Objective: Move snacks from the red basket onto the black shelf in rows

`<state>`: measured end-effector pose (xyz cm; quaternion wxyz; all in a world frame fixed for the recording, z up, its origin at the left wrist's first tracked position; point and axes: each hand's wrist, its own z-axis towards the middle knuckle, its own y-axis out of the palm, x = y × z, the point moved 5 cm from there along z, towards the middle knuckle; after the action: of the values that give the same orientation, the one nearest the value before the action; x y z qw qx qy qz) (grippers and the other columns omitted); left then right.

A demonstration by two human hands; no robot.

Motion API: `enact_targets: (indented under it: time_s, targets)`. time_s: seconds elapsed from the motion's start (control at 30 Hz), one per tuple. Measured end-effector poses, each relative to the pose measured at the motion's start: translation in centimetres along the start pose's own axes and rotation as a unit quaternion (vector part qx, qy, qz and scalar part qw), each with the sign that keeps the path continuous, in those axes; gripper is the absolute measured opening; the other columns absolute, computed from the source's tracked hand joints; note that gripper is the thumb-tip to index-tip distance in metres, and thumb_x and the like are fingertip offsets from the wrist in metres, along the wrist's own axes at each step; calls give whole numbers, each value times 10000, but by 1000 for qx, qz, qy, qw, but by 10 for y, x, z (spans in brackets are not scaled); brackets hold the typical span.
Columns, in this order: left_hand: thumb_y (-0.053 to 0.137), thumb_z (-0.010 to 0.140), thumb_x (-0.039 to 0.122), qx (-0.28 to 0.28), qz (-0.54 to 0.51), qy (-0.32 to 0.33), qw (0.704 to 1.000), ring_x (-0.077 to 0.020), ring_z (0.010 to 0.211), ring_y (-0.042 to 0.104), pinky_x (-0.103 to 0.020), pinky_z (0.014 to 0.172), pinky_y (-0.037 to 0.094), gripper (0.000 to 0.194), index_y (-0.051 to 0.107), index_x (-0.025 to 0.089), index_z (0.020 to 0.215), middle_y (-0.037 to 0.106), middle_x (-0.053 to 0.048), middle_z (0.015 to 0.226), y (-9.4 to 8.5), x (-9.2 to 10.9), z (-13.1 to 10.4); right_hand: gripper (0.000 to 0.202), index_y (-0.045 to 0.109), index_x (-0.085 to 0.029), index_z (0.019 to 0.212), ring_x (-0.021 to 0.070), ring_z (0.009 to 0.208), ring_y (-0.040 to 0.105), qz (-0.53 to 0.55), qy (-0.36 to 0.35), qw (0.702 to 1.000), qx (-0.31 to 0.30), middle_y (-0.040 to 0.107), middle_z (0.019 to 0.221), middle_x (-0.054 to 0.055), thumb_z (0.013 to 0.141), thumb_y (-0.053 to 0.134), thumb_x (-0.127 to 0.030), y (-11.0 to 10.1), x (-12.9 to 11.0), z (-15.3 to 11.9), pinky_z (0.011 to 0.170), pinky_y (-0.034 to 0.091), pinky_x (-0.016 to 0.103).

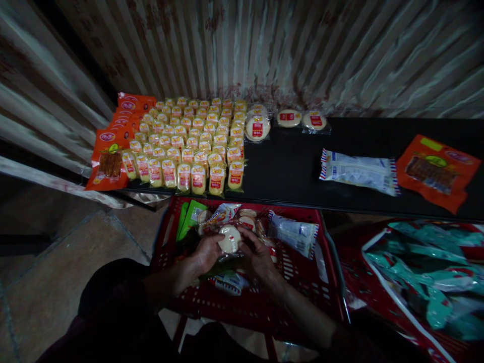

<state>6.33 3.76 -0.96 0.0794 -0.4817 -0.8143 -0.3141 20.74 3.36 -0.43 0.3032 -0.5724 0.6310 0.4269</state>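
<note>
Over the red basket (302, 302), a round, pale wrapped cracker (229, 239) is held between both hands. My left hand (207, 253) has its fingers closed on the cracker's left edge. On the right edge, my right hand (259, 254) grips the same pack. Beneath and behind them in the basket lie more wrapped round crackers (247, 223), a green packet (191, 219) and a white-blue packet (295, 234). Several similar round crackers (258, 127) rest on the black shelf (280, 176) beyond.
Rows of small yellow packs (198, 179) fill the shelf's left part, beside orange packets (109, 161). Farther right lie a white-blue packet (357, 171) and an orange packet (436, 171). A bag of teal packets (434, 272) stands right of the basket. Pleated curtain hangs behind.
</note>
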Motion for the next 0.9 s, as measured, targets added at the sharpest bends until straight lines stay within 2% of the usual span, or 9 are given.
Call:
enact_targets:
  time_s: [0.1, 0.2, 0.33, 0.47, 0.6, 0.73, 0.8, 0.9]
  targets:
    - [579, 720, 184, -17, -6, -6, 1000, -203, 831, 652, -301, 744, 490, 298, 612, 85, 998, 702, -109, 890, 2, 2, -1, 424, 603, -284, 1140, 217, 1013, 603, 10, -5, 1000, -1, 662, 1124, 27, 730, 682, -360, 2, -1, 1, 867, 488, 356]
    - [580, 747, 212, -20, -3, -10, 1000, -199, 839, 653, -299, 753, 493, 327, 602, 88, 1049, 702, -113, 921, 3, 2, -2, 352, 624, -273, 1080, 218, 997, 591, -81, -63, 994, 37, 652, 1087, 33, 733, 656, -318, -4, -7, 2, 889, 463, 369]
    - [541, 798, 238, -26, -4, -11, 1000, -185, 857, 643, -309, 794, 496, 305, 605, 92, 1058, 700, -113, 953, 3, -1, -2, 222, 675, -258, 938, 230, 952, 565, -229, -134, 961, 74, 633, 990, 45, 726, 622, -296, -11, -13, 3, 881, 438, 378]
    - [550, 806, 297, -56, 7, 11, 998, -190, 916, 624, -333, 849, 486, 288, 623, 109, 1011, 688, -111, 975, 5, -1, -2, 215, 664, -252, 940, 230, 956, 562, -251, -134, 956, 70, 631, 994, 49, 762, 575, -331, -10, -18, 1, 884, 428, 368]
    - [640, 751, 379, -109, 42, 82, 990, -228, 1025, 587, -377, 863, 493, 354, 624, 149, 1019, 642, -107, 1108, 12, 8, -10, 261, 646, -248, 970, 228, 964, 573, -215, -99, 970, 63, 655, 1009, 37, 823, 529, -430, -4, -32, -8, 889, 425, 349]
    - [690, 733, 360, -147, 161, 175, 960, -238, 1125, 543, -378, 943, 456, 418, 608, 200, 1110, 594, -83, 1222, 19, 16, -25, 361, 645, -262, 1027, 232, 1035, 574, -130, -53, 989, 39, 662, 1091, 29, 849, 487, -534, 1, -43, -22, 938, 421, 343]
    - [691, 735, 294, -137, 239, 220, 936, -214, 1107, 548, -358, 972, 433, 461, 577, 218, 1175, 602, -74, 1211, 21, 17, -31, 415, 647, -269, 1084, 245, 1139, 536, -101, -42, 994, 27, 638, 1187, 32, 817, 532, -565, 3, -45, -28, 999, 391, 353]
    - [638, 750, 204, -78, 330, 278, 899, -188, 1028, 568, -346, 949, 443, 455, 559, 217, 1198, 613, -71, 1167, 23, 18, -38, 487, 641, -285, 1143, 256, 1181, 521, -84, -29, 996, 16, 621, 1246, 33, 749, 625, -572, 5, -46, -34, 1033, 378, 373]
